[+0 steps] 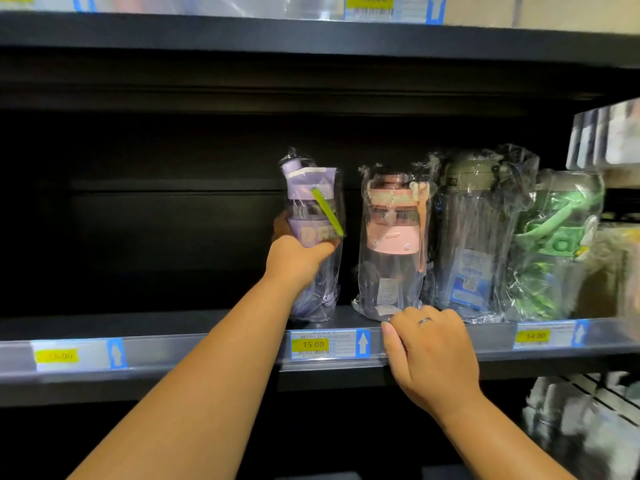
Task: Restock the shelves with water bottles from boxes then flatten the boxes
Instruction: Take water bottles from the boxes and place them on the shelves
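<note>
Left hand (pixel 298 251) grips the purple bottle (pixel 313 233) round its middle from the left side, fingers wrapped behind and thumb across the front of the plastic wrap. The bottle is near the front edge of the shelf (pixel 207 327), about mid-length, above the 15.00 tag (pixel 313 344). Its top leans slightly left. The base looks down on the shelf or just off it, can't tell which. Right hand (pixel 429 348) holds the shelf's front edge just right of that tag, fingers bent over the lip, thumb against the rail, ring visible. Its fingertips are hidden, so I can't tell if they touch the pink bottle's wrap. Pink bottle (pixel 394 244) stands just right of the purple one with a small gap between them. The grey bottle (pixel 474 237) and then the green bottle (pixel 557 247) follow toward the shelf's right end, packed close. The left stretch of the shelf is dark. Step in hand, as I judge it, is seating the purple bottle in the row. To do it well, bring it upright and set the base flat before letting go. Slide it snug beside the pink one without snagging the loose wraps, and keep it in line with the row's front. The wrap is slippery, so hold the body firmly. The right hand sits below and to the right of the purple bottle, nearer the pink one's base, and is well placed to steady a neighbour if it tips.
</note>
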